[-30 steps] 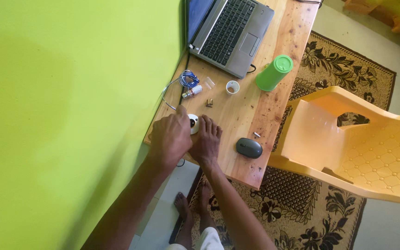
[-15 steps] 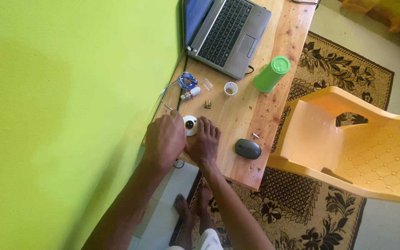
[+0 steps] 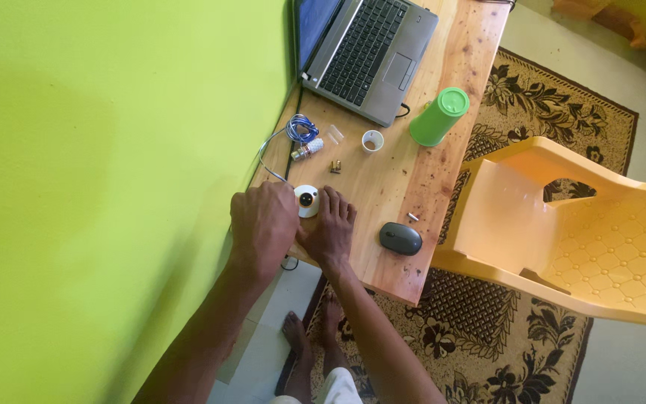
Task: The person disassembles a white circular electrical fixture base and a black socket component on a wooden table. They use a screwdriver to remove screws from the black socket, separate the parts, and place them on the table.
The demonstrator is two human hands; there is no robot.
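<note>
A small round white device with a dark centre (image 3: pixel 307 200) lies on the wooden table (image 3: pixel 405 179) near its left edge. My left hand (image 3: pixel 265 224) curls over the device's left side, fingers touching it. Just to the right, my right hand (image 3: pixel 329 230) rests on the tabletop with its fingertips against the device's lower right edge. A thin cable (image 3: pixel 269 153) runs from the device up to a coiled blue bundle (image 3: pixel 300 129).
A dark mouse (image 3: pixel 401 239) lies right of my hands. Further up stand a small white cup (image 3: pixel 372 141), a green tumbler (image 3: pixel 438 117), small metal parts (image 3: pixel 335 166) and an open laptop (image 3: pixel 368 52). A yellow plastic chair (image 3: pixel 577 224) is at the right, a green wall (image 3: pixel 106 150) at the left.
Both hands have stayed on the white device. The left hand has shifted slightly, leaving more of the device's face uncovered.
</note>
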